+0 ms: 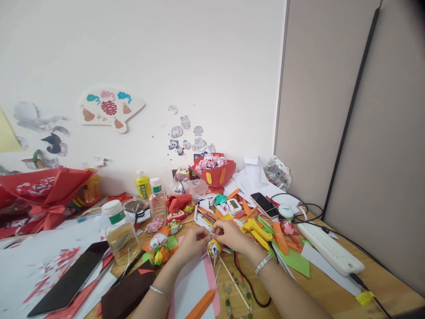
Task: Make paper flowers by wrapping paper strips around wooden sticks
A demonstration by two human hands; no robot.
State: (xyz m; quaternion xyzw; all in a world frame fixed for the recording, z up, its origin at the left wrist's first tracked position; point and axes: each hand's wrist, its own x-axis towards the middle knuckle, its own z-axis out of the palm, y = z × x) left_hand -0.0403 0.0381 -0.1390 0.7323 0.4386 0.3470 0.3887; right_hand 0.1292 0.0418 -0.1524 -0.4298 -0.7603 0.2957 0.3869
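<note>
Close together at the middle of the table, my left hand (196, 241) and my right hand (229, 235) meet with fingertips pinched. Just below the fingertips sits a small round paper flower (214, 249), yellow and white with dark markings. Both hands appear to grip its upper end, where a whitish bit shows; the exact hold is hidden by the fingers. Under my left forearm lies a white sheet (191, 283) with a pink border. A thin wooden stick (234, 281) slants just below the flower.
Finished paper flowers (159, 253) lie to the left, beside a glue jar (121, 232). A yellow glue gun (257, 229), a phone (264, 204) and a white power strip (332, 248) are on the right. A black tablet (71, 277), beads (228, 301) and a red bouquet (215, 175) surround the work.
</note>
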